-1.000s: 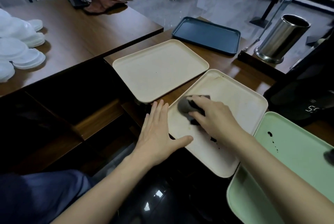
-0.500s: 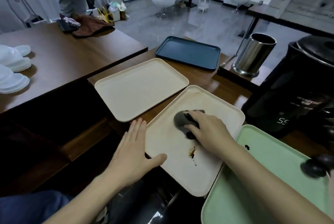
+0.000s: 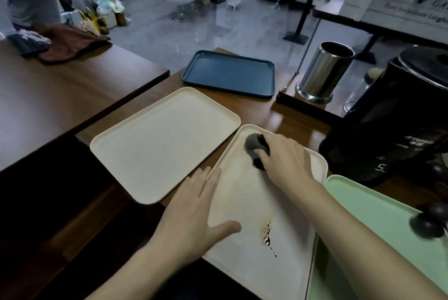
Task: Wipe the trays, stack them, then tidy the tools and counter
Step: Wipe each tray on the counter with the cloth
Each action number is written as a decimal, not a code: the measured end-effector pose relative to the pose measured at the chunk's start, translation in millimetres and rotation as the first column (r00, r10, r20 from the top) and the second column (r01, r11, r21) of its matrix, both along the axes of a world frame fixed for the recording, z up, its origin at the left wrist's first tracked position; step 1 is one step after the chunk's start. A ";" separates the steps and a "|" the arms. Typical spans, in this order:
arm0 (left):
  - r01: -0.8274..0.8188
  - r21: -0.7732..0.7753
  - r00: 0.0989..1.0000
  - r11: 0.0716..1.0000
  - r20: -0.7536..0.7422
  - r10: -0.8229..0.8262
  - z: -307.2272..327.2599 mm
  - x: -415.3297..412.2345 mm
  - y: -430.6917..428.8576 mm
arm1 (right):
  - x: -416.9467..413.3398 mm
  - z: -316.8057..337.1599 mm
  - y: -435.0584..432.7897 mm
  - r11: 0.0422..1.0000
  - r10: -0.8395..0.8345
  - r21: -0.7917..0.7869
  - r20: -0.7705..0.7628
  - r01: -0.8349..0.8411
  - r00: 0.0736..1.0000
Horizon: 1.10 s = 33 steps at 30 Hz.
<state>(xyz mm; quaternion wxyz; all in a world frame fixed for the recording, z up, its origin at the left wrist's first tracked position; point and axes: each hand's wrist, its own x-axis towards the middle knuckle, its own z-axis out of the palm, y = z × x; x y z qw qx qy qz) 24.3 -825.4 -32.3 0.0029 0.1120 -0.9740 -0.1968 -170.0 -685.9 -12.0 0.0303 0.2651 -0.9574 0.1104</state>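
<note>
My right hand [image 3: 284, 160] grips a dark grey cloth [image 3: 253, 145] and presses it onto the far corner of a cream tray [image 3: 244, 258] in front of me. A brown stain [image 3: 267, 233] marks the middle of that tray. My left hand [image 3: 194, 212] lies flat, fingers straight, on the tray's left edge with the thumb on its surface. A second cream tray [image 3: 157, 139] sits to the left, a dark blue tray [image 3: 230, 74] lies farther back, and a pale green tray [image 3: 378, 251] is at the right.
A steel canister [image 3: 323, 74] stands behind the trays. A black appliance [image 3: 397, 115] with a lit display stands at the right, and a dark round knob [image 3: 428, 223] sits over the green tray. A brown cloth [image 3: 70, 42] lies on the far left counter [image 3: 60, 96].
My right hand has slid the cloth away from me, from the tray's middle to its far corner, uncovering the brown stain. The left hand has stayed on the tray's edge.
</note>
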 end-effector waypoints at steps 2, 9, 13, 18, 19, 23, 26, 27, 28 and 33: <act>0.021 0.052 0.999 0.998 -0.041 -0.019 -3.5 1.6 -1.4 | -8.9 0.1 -19.3 0.993 -0.111 0.033 -0.032 0.112 0.993; 0.044 0.110 0.995 0.993 -0.096 -0.034 -15.9 -3.2 -4.9 | 11.4 -13.5 -47.0 0.997 -0.052 -0.055 -0.014 0.051 0.999; 0.044 0.085 0.991 0.995 -0.129 -0.032 -32.7 -6.9 -4.7 | 61.3 -10.8 -19.8 0.978 0.183 -0.114 0.091 -0.173 0.979; 0.070 0.042 0.994 0.997 -0.089 -0.066 -23.1 -3.1 -4.5 | 21.9 -5.3 -29.1 0.991 0.047 -0.124 0.062 -0.039 0.997; 0.066 0.024 0.995 0.998 -0.077 -0.064 -20.8 -3.3 -4.6 | 7.6 -2.5 -33.9 0.995 -0.012 -0.100 0.075 0.020 0.997; 0.055 -0.016 0.998 0.998 -0.006 -0.055 -20.5 -5.9 -4.0 | 8.4 -2.3 -32.1 0.994 0.004 -0.107 0.096 0.006 0.995; 0.060 -0.060 0.998 0.996 -0.002 -0.061 -24.9 -6.1 -6.7 | 56.8 6.3 -1.9 0.976 0.183 -0.156 0.205 -0.153 0.961; 0.065 -0.067 0.998 0.996 0.000 -0.065 -25.7 -6.8 -6.7 | 75.5 9.4 14.1 0.971 0.219 -0.150 0.236 -0.187 0.947; 0.064 -0.072 0.998 0.995 0.005 -0.064 -25.8 -7.2 -6.8 | 92.8 11.9 29.8 0.967 0.246 -0.135 0.251 -0.218 0.936; 0.081 -0.094 0.996 0.992 0.052 -0.076 -19.8 -6.4 -8.1 | 91.1 12.3 67.1 0.983 0.181 -0.012 0.238 -0.183 0.954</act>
